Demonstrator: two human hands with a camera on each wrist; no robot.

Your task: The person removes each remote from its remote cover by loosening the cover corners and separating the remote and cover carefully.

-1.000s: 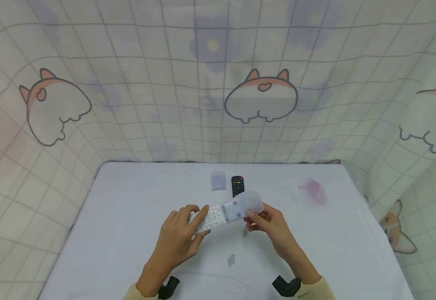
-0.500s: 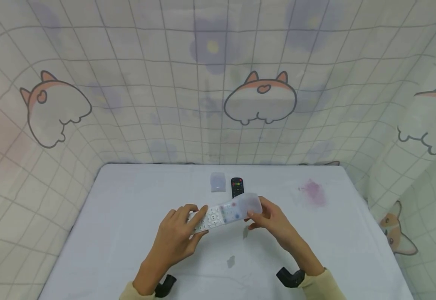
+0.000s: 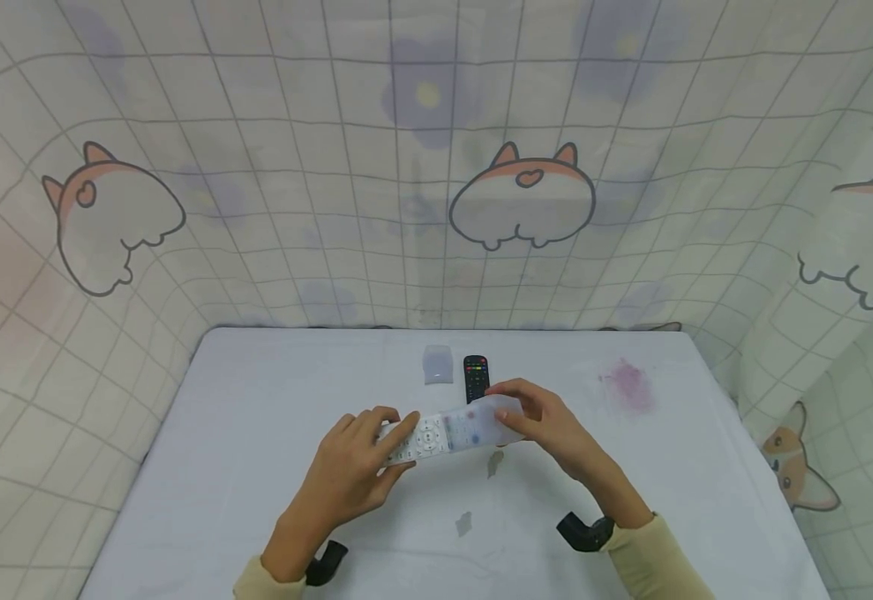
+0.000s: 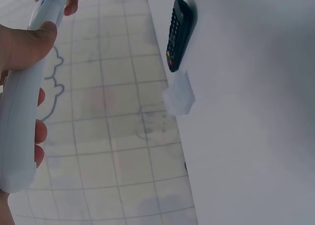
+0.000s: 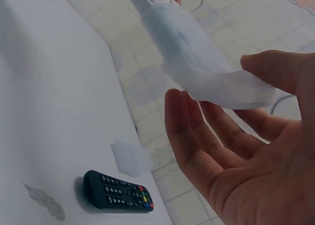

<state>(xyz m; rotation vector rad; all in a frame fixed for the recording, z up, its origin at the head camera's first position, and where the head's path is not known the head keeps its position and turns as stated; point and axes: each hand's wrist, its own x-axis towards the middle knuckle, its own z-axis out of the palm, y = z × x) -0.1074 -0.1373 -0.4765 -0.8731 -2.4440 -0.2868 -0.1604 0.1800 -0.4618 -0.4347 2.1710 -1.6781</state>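
Note:
In the head view a white remote control (image 3: pixel 429 437) is held above the table, tilted slightly up to the right. My left hand (image 3: pixel 357 458) grips its left part, thumb below and fingers over the buttons; the left wrist view shows the thumb against the remote's smooth white casing (image 4: pixel 18 121). A translucent, soft plastic sleeve (image 3: pixel 487 422) covers the right part of the remote. My right hand (image 3: pixel 552 425) holds the sleeve's loose end; in the right wrist view this end (image 5: pixel 229 89) bends between thumb and fingers.
A black remote control (image 3: pixel 476 377) lies behind the hands on the white table (image 3: pixel 271 375). Beside it is a small, flat translucent piece (image 3: pixel 437 365). Grey patches (image 3: pixel 463 523) and a pink stain (image 3: pixel 629 383) mark the tabletop. A patterned curtain (image 3: pixel 331 208) surrounds the table.
My right hand has shifted its fingers over the sleeve's far edge, and its wrist has moved slightly up and right. The left hand keeps its grip on the white remote control, nearly still.

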